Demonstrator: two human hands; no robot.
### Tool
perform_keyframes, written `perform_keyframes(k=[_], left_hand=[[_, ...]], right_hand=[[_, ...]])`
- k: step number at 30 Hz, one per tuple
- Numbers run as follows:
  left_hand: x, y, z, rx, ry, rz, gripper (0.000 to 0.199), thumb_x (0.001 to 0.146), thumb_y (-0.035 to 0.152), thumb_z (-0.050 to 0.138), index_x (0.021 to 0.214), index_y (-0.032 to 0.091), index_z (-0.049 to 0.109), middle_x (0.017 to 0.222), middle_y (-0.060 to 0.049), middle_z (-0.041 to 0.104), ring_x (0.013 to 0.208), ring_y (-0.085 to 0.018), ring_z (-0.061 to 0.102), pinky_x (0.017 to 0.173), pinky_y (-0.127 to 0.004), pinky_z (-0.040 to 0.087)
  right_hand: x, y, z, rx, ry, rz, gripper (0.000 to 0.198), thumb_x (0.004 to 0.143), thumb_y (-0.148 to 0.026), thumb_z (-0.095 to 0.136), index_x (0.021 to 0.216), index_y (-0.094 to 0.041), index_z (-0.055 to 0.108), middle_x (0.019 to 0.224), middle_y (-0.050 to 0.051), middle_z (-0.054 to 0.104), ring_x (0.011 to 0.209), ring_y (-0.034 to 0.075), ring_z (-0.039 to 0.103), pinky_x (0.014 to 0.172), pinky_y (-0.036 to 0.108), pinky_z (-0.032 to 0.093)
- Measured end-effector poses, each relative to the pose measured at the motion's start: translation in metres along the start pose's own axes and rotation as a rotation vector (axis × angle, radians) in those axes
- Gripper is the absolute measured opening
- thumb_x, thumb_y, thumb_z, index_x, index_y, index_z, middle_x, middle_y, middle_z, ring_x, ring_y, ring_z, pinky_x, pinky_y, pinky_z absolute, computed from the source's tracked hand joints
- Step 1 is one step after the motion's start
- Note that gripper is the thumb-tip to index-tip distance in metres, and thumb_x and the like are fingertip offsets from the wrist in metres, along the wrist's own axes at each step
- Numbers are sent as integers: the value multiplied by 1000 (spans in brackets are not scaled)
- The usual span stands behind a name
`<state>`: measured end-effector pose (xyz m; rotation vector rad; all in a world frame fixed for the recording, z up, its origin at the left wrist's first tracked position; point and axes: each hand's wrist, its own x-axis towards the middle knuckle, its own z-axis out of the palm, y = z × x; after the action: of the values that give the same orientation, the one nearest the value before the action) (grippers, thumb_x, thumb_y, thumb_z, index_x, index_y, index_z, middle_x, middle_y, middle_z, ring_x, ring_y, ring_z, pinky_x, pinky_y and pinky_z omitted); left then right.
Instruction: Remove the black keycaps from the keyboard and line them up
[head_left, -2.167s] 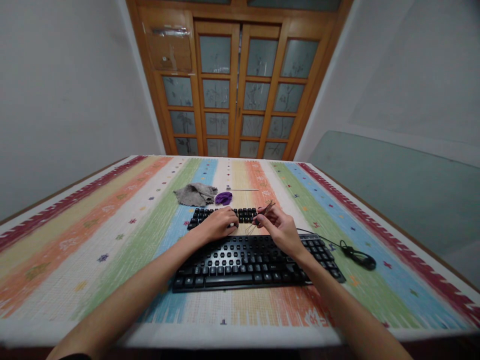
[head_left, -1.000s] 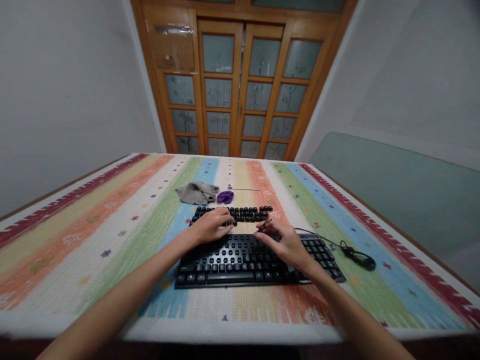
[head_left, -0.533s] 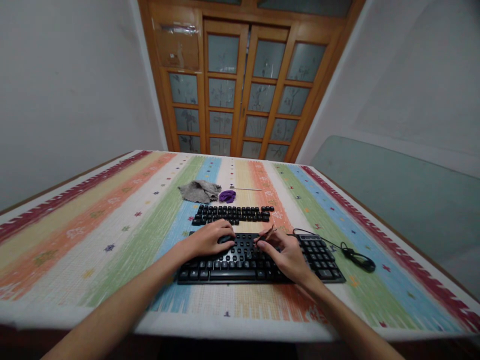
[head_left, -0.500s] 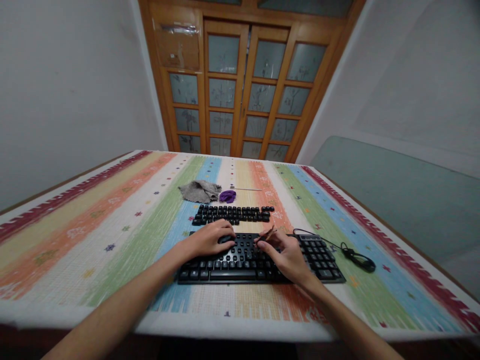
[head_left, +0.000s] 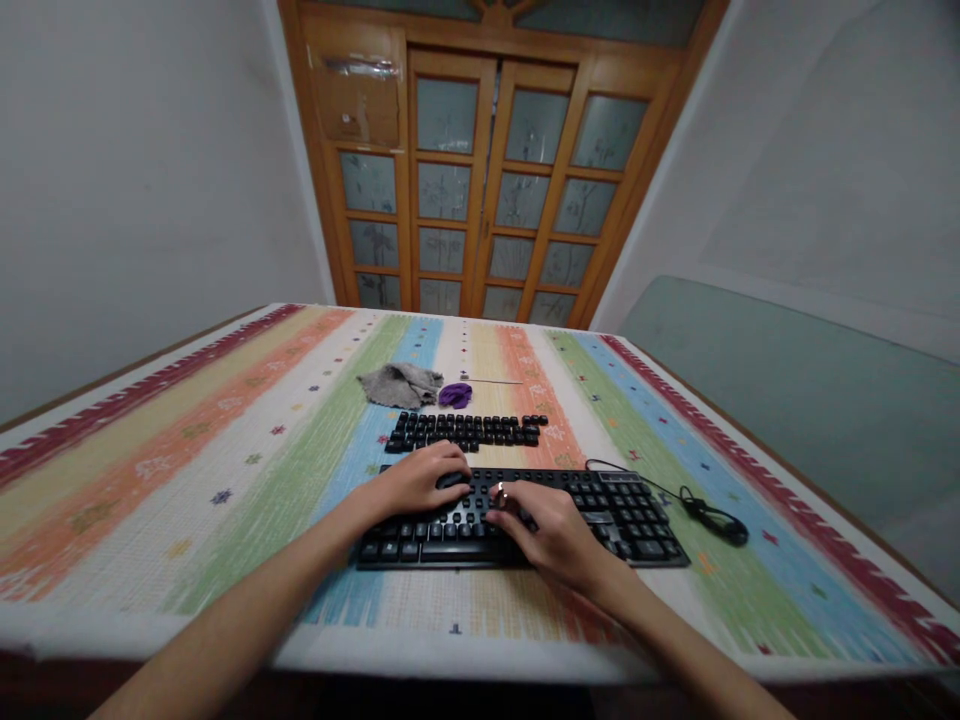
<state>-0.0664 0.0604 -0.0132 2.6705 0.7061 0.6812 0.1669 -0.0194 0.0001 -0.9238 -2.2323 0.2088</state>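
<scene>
A black keyboard (head_left: 465, 550) lies near the table's front edge; keycaps are off much of its letter area, leaving small dark switch stems. My left hand (head_left: 424, 480) rests on its upper left part, thumb and index finger apart and pointing right, the other fingers partly hidden. Over the middle of the bared area, my right hand (head_left: 551, 530) is closed on a small shiny metal tool (head_left: 501, 493), perhaps tweezers or a keycap puller. Its tip is hidden by the fingers. Behind the keyboard, loose black keycaps (head_left: 469, 430) stand in rows.
Beyond the keycaps lie a grey cloth (head_left: 401, 384), a purple bundle (head_left: 455, 395) and a thin rod (head_left: 491, 381). The keyboard's coiled cable (head_left: 712, 515) is at the right. A striped cloth (head_left: 247, 500) covers the table.
My right hand has moved slightly left and lower over the keyboard, and the tool in it has turned, now showing a bright glint. My left hand stays in place.
</scene>
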Motion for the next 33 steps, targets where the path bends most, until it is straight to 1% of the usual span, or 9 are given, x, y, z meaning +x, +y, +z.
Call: perform_keyframes(k=[3,6,8,12,14,16,19,27,33], left_hand=[[-1,1,0,2,5,4,15,91,27,59,100,17,66,103,-8,63,98,-20,60,90,-32,48],[0,2,0,-3,9,-1,15,91,27,59,100,17,66,103,-8,63,99,-20,59,90,-32,48],[0,3,-1,-7,7,-6,15,91,26,60,101,16,66,103,-8,63,99,-20,59,90,-32,48],[1,3,-1,-13,2,-9,14,91,26,60,100,17,66,104,-8,63,99,-21,59,90,-33,48],[0,3,-1,-15,3,-11,14,91,27,60,100,18,66,104,-8,63,99,-21,59,90,-34,48],[0,2,-1,-14,6,-11,14,91,27,59,100,18,65,103,-8,63,99,-21,59,90,-34,48],[0,2,-1,-10,3,-10,14,91,26,59,100,18,65,103,-7,63,99,-20,59,89,-33,48],[1,3,-1,-10,-1,-14,13,91,26,60,100,18,66,104,-7,63,99,-20,59,90,-34,48],[1,4,-2,-8,-3,-18,14,90,26,60,100,18,66,103,-7,64,99,-20,60,90,-32,48]], right_hand=[[-1,-3,-1,-127,-32,-97,20,98,-28,50,106,-16,63,88,12,73,78,24,69,69,32,53],[0,-2,-5,-164,-61,-93,21,99,-30,48,102,-16,64,84,11,72,74,23,69,66,32,52],[2,2,-8,-110,-69,-46,21,99,-32,48,98,-18,63,85,11,72,76,23,69,68,33,52],[13,14,-13,76,-67,160,20,97,-35,51,92,-19,62,83,7,71,73,21,68,68,31,52],[20,20,-14,159,-89,229,18,95,-36,56,91,-20,62,81,5,71,74,20,67,68,30,51],[26,23,-12,178,-89,235,19,94,-37,57,88,-20,62,80,5,71,73,20,65,68,30,50],[32,23,-10,157,-96,203,22,94,-37,56,84,-19,62,78,5,69,72,19,63,67,30,48],[32,27,-9,183,-90,215,25,94,-40,56,84,-19,63,76,4,69,70,19,63,66,29,48],[34,38,-3,356,-106,363,32,94,-48,52,84,-18,60,66,2,70,59,17,67,58,28,51]])
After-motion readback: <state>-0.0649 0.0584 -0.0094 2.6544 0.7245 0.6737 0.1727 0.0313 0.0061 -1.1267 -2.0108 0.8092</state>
